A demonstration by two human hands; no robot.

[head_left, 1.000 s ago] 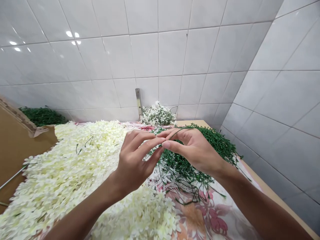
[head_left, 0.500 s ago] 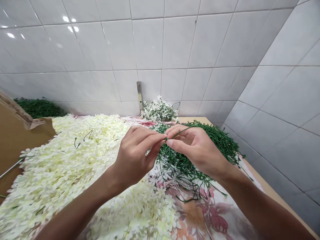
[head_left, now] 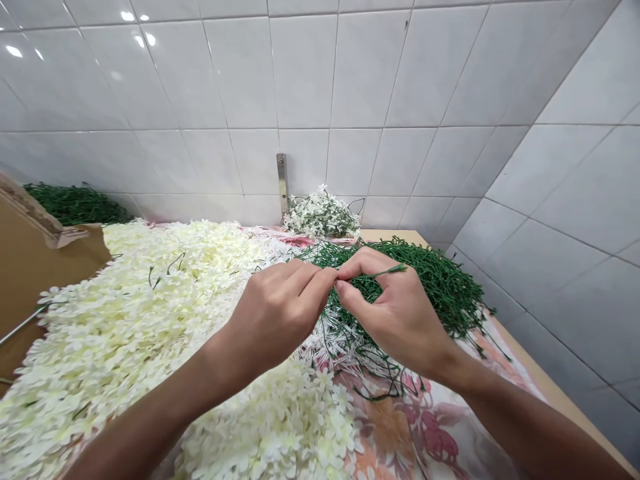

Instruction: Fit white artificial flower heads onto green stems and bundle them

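A thin green artificial flower stem [head_left: 393,270] is pinched between the thumb and forefinger of my right hand [head_left: 400,320], its free end pointing right across the knuckle. My left hand [head_left: 283,310] is closed too, its fingertips meeting the right ones on the stem's other end, which they mostly hide. Beneath and behind the right hand lies a heap of green stems [head_left: 435,280]. Thin white strands [head_left: 345,343] spread below the fingertips. Pale yellow-white artificial petals [head_left: 150,313] lie to the left, and another pile of them [head_left: 280,420] is nearer me.
A cardboard box [head_left: 45,273] stands at the left edge, with more green stems [head_left: 75,203] behind it. Against the tiled wall [head_left: 305,80] sit a bunch of small white flowers [head_left: 323,213] and a metal bracket [head_left: 282,180]. Flower-patterned cloth [head_left: 430,427] covers the table.
My right fingers have curled in more, and the stem now points right over the knuckle. Both hands stay together at the fingertips. The view has tilted slightly down.
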